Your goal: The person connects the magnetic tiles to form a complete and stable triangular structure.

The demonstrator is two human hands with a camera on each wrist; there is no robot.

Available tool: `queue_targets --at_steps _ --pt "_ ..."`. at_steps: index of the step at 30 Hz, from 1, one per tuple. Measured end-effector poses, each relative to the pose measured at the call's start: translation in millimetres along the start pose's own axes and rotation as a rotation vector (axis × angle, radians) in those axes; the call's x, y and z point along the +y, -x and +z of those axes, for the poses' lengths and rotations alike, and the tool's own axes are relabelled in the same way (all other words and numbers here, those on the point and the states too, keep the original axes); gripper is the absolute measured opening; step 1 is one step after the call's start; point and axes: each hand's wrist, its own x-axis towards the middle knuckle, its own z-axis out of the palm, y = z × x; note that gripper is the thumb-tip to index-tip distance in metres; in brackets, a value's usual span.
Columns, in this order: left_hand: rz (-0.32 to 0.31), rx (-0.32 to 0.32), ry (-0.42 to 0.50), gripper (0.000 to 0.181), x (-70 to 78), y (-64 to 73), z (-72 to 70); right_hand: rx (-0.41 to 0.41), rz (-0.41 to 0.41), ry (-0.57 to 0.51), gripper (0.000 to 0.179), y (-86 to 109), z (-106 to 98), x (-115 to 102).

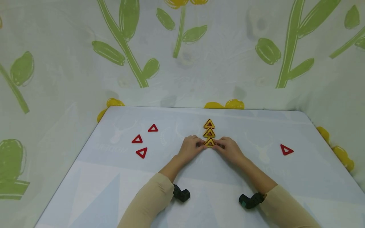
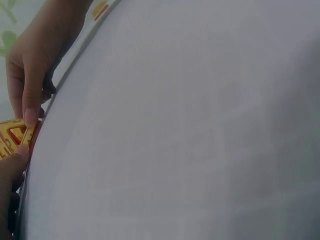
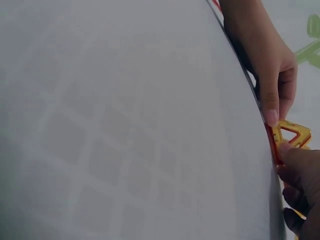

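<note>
In the head view, a column of three yellow triangle tiles runs away from me on the table. My left hand and right hand pinch the nearest yellow triangle tile by its two lower corners, thumbs and fingertips at its edges. A red layer shows beneath this tile in both wrist views. Beyond it lie the middle yellow tile and the far yellow tile, point to base, red showing inside their outlines. The left wrist view has the right hand above the tile's corner; the right wrist view shows the left hand opposite.
Three red triangle frames, an upper, a middle and a lower one, lie left on the pale table. Another red triangle frame lies at the right. Behind the table hangs a leaf-patterned curtain.
</note>
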Motion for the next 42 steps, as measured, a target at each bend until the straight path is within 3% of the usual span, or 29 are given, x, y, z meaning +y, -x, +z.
queue_targets --at_steps 7,14,21,30,36,42 --pt "0.007 0.005 0.026 0.028 -2.6 -0.1 1.8 -0.006 0.019 -0.001 0.032 -1.0 -1.7 0.3" --pt "-0.03 -0.017 0.045 0.035 -6.2 5.4 -2.5 0.014 0.031 0.012 0.031 3.7 -6.7 5.2" --pt "-0.092 -0.008 0.076 0.039 -11.1 19.2 -21.4 0.009 0.058 0.0 0.036 12.4 -24.1 9.8" --pt "-0.227 0.096 0.088 0.048 -24.4 36.8 -47.9 0.068 0.073 -0.002 0.042 23.0 -51.4 27.1" --pt "-0.317 0.146 0.176 0.05 -27.8 56.4 -68.4 0.096 0.121 -0.01 0.045 35.0 -66.9 35.1" --pt "-0.406 0.184 0.208 0.053 -34.0 77.5 -93.9 0.138 0.16 -0.015 0.046 48.8 -78.6 44.2"
